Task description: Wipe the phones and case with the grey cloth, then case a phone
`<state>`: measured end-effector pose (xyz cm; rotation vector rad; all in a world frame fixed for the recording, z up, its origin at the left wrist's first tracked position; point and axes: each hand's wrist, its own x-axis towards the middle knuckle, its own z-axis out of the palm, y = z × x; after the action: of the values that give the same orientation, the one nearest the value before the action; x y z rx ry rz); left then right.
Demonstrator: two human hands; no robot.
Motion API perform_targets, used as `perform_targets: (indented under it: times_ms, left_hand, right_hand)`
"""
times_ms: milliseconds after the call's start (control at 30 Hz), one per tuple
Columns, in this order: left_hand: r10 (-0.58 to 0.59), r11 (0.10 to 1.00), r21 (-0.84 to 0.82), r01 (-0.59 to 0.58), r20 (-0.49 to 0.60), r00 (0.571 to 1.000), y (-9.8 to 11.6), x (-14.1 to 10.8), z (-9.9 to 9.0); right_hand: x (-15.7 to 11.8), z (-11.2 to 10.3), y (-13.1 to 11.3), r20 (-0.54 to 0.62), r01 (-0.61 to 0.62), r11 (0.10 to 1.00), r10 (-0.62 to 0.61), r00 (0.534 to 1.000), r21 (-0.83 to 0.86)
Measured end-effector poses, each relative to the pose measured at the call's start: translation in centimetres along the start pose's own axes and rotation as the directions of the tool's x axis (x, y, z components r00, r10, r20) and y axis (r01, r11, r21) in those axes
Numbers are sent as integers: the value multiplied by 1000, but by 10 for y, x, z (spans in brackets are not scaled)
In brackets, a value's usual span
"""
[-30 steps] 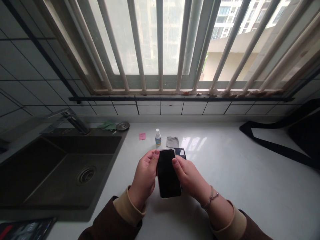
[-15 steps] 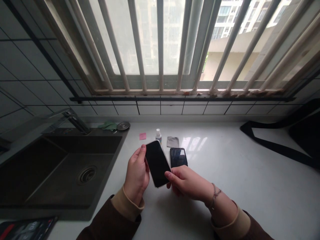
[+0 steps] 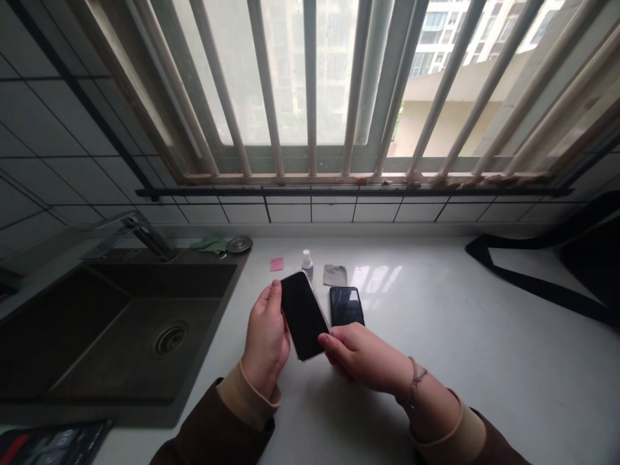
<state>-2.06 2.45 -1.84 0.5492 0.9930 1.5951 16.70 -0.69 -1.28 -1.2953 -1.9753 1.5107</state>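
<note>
A black-screened phone [image 3: 304, 316] with a clear edge is held tilted above the counter. My left hand [image 3: 266, 329] grips its left side, thumb on the upper left edge. At the lower right corner, my right hand [image 3: 358, 352] pinches the phone between thumb and fingers. A second dark phone [image 3: 345, 306] lies on the counter just behind my right hand, its lower end partly hidden. Behind the held phone stand a small white-capped bottle [image 3: 307, 261], and near it lie a grey cloth [image 3: 334, 275] and a pink paper [image 3: 276, 264].
A dark sink [image 3: 184, 361] with a faucet [image 3: 150, 236] is at the left. Beside the faucet lie a green cloth [image 3: 210, 244] and a metal drain cover [image 3: 239, 244]. A black strap [image 3: 537, 284] lies at the right. A dark package [image 3: 58, 442] sits at the lower left.
The held phone has shifted very slightly up and left, with both hands still on it. The other objects have stayed in place.
</note>
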Motion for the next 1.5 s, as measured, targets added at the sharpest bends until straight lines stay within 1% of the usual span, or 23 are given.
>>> perform_targets:
  times_ms: [100, 200, 267, 333, 400, 467, 533, 567, 633, 667, 733, 800, 833, 867, 933, 1033, 1100, 1167, 1233, 1267, 1400, 1467, 1500]
  left_hand:
    - [29, 999, 22, -29, 6, 1000, -1, 1, 0]
    - [93, 994, 49, -93, 12, 996, -2, 1, -1]
    - [121, 987, 99, -125, 47, 992, -2, 0, -1]
    - [120, 968, 205, -141, 114, 986, -2, -2, -1]
    - [69, 931, 339, -138, 207, 976, -1, -6, 0]
    - [-25, 882, 457, -110, 280, 960, 0, -9, 2]
    - [-122, 845, 531, -64, 307, 944, 1, -13, 3]
    - [-166, 832, 554, -40, 316, 934, 1, -14, 4]
    - [-257, 811, 585, -3, 361, 897, 2, -16, 4]
    - [-309, 799, 602, 8, 398, 864, 1, -18, 4]
    - [-404, 762, 648, 6, 468, 786, 1, -21, 3]
    - [-465, 726, 687, -14, 506, 727, 0, -24, 2]
    - [-482, 715, 699, -20, 514, 710, -1, -25, 1]
    - [-487, 709, 705, -29, 519, 702, -2, -25, 0]
    - [-462, 700, 710, -72, 528, 713, -4, -24, -1]
    - [-347, 657, 723, -212, 540, 767, -5, -21, -2]
    - [-268, 586, 749, -310, 540, 798, -3, -21, -1]
    - [-226, 493, 791, -363, 519, 824, 0, -22, 0]
    - [-225, 430, 828, -360, 484, 846, 2, -23, 1]
    - [-233, 421, 839, -344, 467, 853, 2, -23, 1]
    - [-241, 440, 854, -279, 411, 879, -3, -21, -1]
    - [-223, 447, 854, -266, 395, 891, -5, -18, -2]
    - [-204, 439, 859, -265, 382, 901, -5, -16, -2]
  right_hand:
    - [1, 0, 0, -55, 8, 999, -11, 998, -48]
    - [3, 0, 0, -85, 8, 998, -14, 996, -63]
    - [4, 2, 1, -73, -7, 1000, 6, 997, -20]
    - [7, 5, 2, -63, -19, 998, 23, 998, 66]
    - [8, 7, 4, -78, -15, 985, 29, 997, 170]
    - [9, 8, 5, -107, 4, 973, 22, 994, 233]
    - [9, 5, 8, -141, 24, 979, 4, 990, 201]
    - [9, 3, 10, -178, 33, 986, -4, 984, 161]
    - [9, -5, 14, -306, 53, 995, -23, 952, 90]
    - [10, -9, 17, -386, 63, 995, -27, 922, 80]
    - [11, -16, 22, -532, 81, 991, -15, 847, 102]
    - [13, -21, 25, -623, 70, 991, 19, 782, 117]
    - [14, -23, 26, -650, 50, 993, 32, 759, 107]
    - [14, -24, 27, -665, 25, 996, 40, 745, 89]
    - [15, -23, 26, -671, -10, 999, 41, 740, 50]
    - [15, -17, 23, -653, -6, 999, 27, 757, 35]
    - [17, -11, 22, -634, 7, 999, 15, 773, 33]
    - [18, -5, 22, -618, 21, 1000, -7, 786, 15]
    - [20, 1, 22, -600, 31, 1000, -23, 800, 2]
    - [21, 3, 22, -587, 33, 999, -21, 810, 10]
    - [21, 7, 19, -468, 18, 993, 38, 883, 114]
    - [19, 7, 17, -442, 18, 995, 30, 897, 103]
    - [17, 5, 17, -456, 24, 997, 9, 890, 67]
